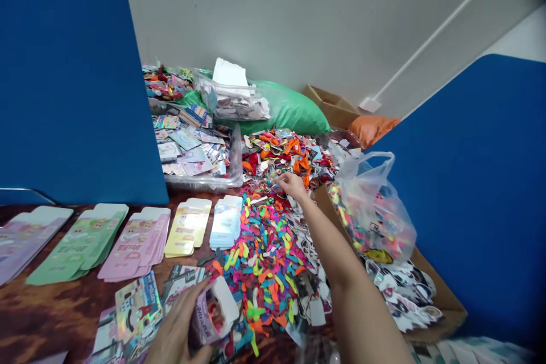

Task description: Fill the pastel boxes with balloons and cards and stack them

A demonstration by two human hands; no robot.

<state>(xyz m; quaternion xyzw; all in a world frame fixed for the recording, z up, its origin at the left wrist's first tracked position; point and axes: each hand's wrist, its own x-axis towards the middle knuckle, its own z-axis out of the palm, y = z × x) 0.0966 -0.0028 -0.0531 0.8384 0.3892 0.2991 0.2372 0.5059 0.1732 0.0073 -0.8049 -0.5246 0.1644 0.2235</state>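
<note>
My left hand [179, 327] grips a small open paper box [215, 313], printed pink and white, low at the near edge of the table. My right hand [290, 185] reaches across a heap of small multicoloured rubber pieces, probably balloons [267, 261]. Its fingertips meet the mixed scraps at the far end of the heap, and I cannot tell if they pinch anything. Flat printed card boxes [140, 310] lie under and beside my left hand. Stacks of flat pastel box blanks [187, 227] run along the table's left side.
A clear bin of shiny printed cards [198, 182] stands beyond the stacks. A knotted plastic bag of colourful pieces [371, 210] rests in a cardboard box [443, 301] at right. Green and orange sacks [285, 108] lie at the back. Blue partitions [72, 79] flank the table.
</note>
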